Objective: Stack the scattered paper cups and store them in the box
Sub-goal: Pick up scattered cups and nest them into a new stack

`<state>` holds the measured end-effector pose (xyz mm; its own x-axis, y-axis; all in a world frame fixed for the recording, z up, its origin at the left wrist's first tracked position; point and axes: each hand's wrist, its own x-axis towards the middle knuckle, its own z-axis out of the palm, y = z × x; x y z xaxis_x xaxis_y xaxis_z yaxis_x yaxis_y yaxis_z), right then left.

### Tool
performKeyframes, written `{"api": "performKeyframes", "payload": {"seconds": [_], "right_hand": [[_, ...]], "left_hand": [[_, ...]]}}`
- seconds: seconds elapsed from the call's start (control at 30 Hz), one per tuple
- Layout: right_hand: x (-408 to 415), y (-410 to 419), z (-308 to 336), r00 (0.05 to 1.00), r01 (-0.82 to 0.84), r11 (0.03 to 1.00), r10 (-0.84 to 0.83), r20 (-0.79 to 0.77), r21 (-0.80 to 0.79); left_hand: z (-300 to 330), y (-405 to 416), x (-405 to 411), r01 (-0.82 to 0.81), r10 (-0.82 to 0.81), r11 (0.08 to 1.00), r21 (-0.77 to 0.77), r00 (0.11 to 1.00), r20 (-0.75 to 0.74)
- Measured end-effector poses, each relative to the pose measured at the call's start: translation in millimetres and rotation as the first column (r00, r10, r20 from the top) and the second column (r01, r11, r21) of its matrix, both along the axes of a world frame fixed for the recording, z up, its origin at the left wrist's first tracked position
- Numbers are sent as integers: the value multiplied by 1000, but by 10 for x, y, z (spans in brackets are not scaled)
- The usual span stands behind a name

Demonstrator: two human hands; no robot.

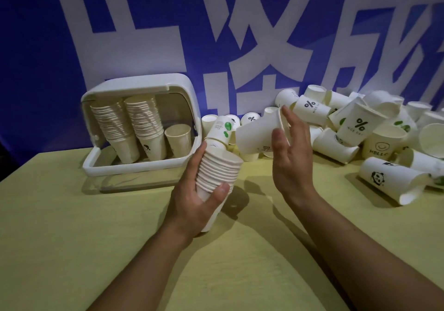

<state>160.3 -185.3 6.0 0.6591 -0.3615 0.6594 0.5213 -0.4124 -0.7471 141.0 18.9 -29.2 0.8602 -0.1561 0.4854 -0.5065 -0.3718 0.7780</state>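
Above the yellow table (72,226), the left hand (192,197) grips a tilted stack of nested cups (217,173), fingers and thumb wrapped round its lower half. Just to its right, the right hand (292,152) holds a single cup (257,137) on its side between thumb and nearly straight fingers, mouth against the palm. That light hold could let the cup slip; a skewed entry could crumple a rim or jam the stack. Behind, the white box (134,166) already holds two stacks, and a careless elbow might scatter the loose cups (355,128) heaped at right.
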Motion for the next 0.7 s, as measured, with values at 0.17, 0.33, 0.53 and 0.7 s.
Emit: {"api": "performKeyframes", "payload": {"seconds": [0.17,0.33,0.53,0.7], "right_hand": [[-16,-18,9,996,-84,996,83,31,20],[-59,39,13,982,-187,973,186,-19,-135],[-119,234,-111,917,-385,854,311,-251,-349],[-135,256,-118,894,-439,851,382,-235,-288]], "left_hand": [[32,-1,-45,33,-38,990,139,999,35],[16,-4,-37,54,-61,986,160,997,39],[-6,-9,-16,33,-42,990,138,997,63],[-4,-4,-3,31,-38,995,97,996,75]]}}
